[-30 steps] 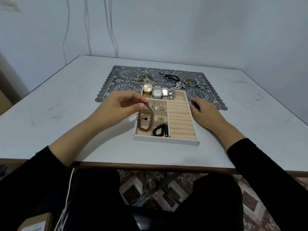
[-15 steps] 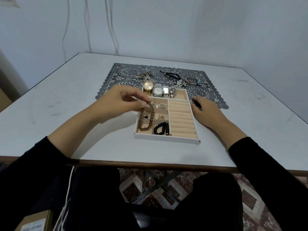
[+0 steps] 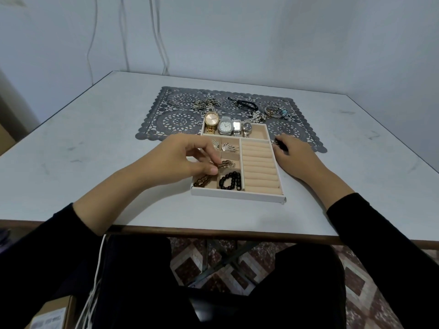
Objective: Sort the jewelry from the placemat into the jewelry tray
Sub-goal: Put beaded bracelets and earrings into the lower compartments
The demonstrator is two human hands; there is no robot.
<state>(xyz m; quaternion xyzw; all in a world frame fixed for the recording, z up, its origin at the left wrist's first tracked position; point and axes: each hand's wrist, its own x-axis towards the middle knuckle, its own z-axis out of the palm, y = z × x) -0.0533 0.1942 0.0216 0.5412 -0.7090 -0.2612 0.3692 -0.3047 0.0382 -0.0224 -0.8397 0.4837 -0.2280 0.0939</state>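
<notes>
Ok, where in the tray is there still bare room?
Bare: the ring rolls, between the small compartments and the right hand; also the watch compartment at its right end. Crowded: the small compartments, where the left hand pinches the brown bracelet.

The left hand [image 3: 190,160] pinches a brown bracelet [image 3: 203,180] between thumb and fingertips over the left compartments of the tray [image 3: 237,194], the beads trailing into the near-left compartment just beside a black bracelet [image 3: 230,181]. The right hand [image 3: 294,157] rests on the table [image 3: 95,143] against the tray's right wall, fingers relaxed near its far corner. Four watches [image 3: 225,125] lie in the tray's far compartment, and more jewelry is scattered on the placemat [image 3: 175,119] behind.
</notes>
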